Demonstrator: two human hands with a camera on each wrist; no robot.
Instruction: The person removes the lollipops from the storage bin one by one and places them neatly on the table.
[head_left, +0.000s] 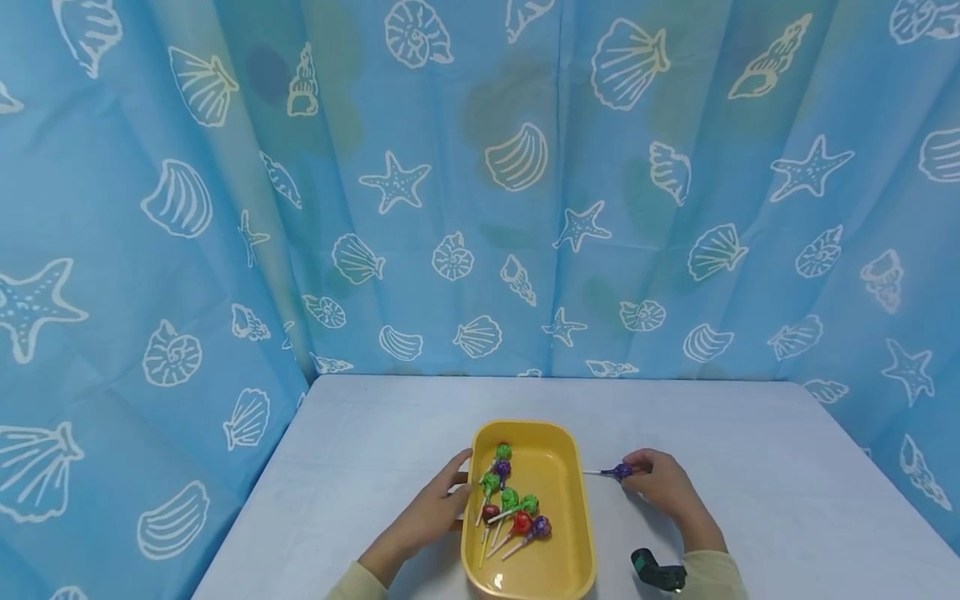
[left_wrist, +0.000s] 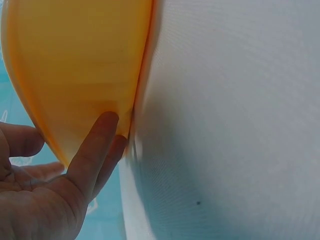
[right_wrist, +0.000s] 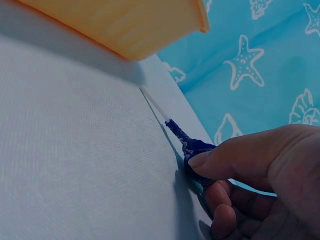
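From the head view I see into the yellow tray (head_left: 564, 483), where lollipops (head_left: 510, 500) with green, purple and red heads lie along its left edge and toward the near end, most sticks slanting toward the near left corner. The left wrist view shows the tray's outer wall instead: there two fingers of my left hand (head_left: 427, 518) lie extended against the smooth side, with the thumb at the rim, touching the tray without curling round it. My right hand (head_left: 666, 490) pinches a purple lollipop (head_left: 621, 472) by its head between thumb and finger, beyond the tray's right edge; the right wrist view brings out its dark, crinkled, patterned wrapper, gathered to a neck around the thin white stick, which points toward the tray. I can't tell whether the lollipop touches the table. The tray is a glossy, deep, rounded rectangle with a flared lip. Under it the table (head_left: 382, 417) wears a white cloth, finely woven up close, with a small dark speck in the left wrist view. Behind the table's far edge hangs a blue curtain (head_left: 457, 167) printed with white shells and starfish.
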